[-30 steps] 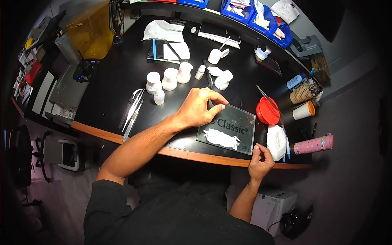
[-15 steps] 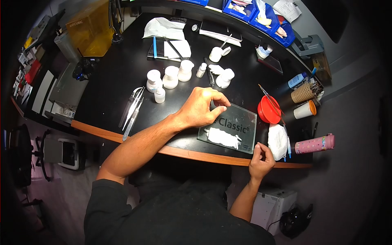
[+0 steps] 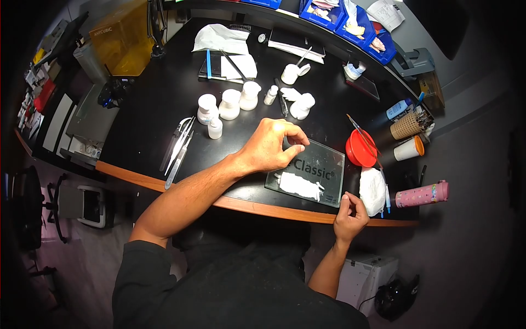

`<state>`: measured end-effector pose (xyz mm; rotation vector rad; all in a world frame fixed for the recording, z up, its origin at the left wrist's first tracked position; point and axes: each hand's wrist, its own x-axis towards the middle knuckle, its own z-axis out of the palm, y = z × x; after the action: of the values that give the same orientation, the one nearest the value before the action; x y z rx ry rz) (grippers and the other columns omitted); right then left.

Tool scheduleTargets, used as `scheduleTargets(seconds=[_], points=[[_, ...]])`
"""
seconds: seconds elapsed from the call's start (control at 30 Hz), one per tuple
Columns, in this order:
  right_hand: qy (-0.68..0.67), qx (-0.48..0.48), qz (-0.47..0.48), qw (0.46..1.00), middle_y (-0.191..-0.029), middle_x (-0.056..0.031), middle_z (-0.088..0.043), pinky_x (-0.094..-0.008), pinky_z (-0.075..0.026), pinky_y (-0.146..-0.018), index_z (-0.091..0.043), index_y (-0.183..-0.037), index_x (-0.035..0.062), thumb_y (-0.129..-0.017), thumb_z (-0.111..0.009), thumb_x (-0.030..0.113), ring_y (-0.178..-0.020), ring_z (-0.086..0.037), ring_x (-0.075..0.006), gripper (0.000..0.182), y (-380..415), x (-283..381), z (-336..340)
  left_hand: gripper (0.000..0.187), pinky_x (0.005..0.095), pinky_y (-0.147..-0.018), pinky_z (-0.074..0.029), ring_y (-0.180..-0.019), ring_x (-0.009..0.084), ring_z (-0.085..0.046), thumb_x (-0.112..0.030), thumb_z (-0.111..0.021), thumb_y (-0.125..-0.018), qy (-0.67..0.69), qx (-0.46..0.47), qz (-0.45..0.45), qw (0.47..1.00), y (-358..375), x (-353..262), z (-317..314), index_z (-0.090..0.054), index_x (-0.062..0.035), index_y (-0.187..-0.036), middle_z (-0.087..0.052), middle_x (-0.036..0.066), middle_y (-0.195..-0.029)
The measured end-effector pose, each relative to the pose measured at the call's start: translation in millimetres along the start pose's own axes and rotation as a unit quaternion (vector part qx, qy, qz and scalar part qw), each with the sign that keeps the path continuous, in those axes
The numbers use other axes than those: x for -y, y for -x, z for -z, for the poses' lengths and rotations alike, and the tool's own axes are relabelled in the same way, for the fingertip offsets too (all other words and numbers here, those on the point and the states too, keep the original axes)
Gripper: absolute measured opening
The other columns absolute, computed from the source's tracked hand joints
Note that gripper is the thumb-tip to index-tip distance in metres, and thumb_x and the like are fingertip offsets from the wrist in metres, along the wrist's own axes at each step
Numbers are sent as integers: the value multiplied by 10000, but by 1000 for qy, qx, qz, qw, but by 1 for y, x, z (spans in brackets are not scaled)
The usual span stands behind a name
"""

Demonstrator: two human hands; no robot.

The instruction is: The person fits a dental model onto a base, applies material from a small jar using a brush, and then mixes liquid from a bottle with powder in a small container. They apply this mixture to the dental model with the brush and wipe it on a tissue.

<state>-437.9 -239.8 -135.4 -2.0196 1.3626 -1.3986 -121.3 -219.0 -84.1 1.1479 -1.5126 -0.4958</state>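
Note:
My left hand [image 3: 272, 143] hovers over the upper left part of a glass mixing slab [image 3: 313, 155] marked "Classic". Its fingers are curled, with thumb and index fingertips drawn together; whatever may be between them is too small to make out. Across the slab's near half lies a white powdery patch [image 3: 300, 185]. At the slab's near right corner is my right hand [image 3: 350, 219], thumb and index finger pinched together, with any held thing hidden. Just right of that hand sits a crumpled white cloth or tissue [image 3: 373, 191]. A red bowl [image 3: 360, 149] with a thin brush [image 3: 362, 131] across it stands beyond.
Several white bottles [image 3: 229, 104] stand beyond my left hand. Metal tweezers [image 3: 178, 159] and other slim tools lie to the left. A pink bottle [image 3: 422, 193], a white cup [image 3: 409, 147] and a woven pen holder [image 3: 405, 125] line the right side. The wooden desk edge [image 3: 263, 209] runs nearest me.

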Motion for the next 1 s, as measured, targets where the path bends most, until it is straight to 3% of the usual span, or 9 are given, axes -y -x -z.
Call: scheduleTargets(seconds=[0.77, 1.0], points=[[7, -1, 2, 1000, -737, -41, -663, -253, -348, -532, -775, -964, -42, -907, -728, 3, -618, -528, -86, 86, -2, 3, -2, 146, 292, -578, -557, -797, 171, -743, -49, -784, -846, 8, -1, 1, 1000, 0, 0, 0, -804, -35, -990, -782, 103, -861], [12, -1, -2, 1000, -738, -40, -662, -254, -345, -531, -774, -966, -42, -908, -727, 0, -619, -526, -87, 85, -1, 2, -1, 146, 321, -668, -567, -821, 192, -748, -48, -791, -844, 2, 2, 7, 1000, 0, -2, 0, -804, -31, -988, -783, 106, -863]])
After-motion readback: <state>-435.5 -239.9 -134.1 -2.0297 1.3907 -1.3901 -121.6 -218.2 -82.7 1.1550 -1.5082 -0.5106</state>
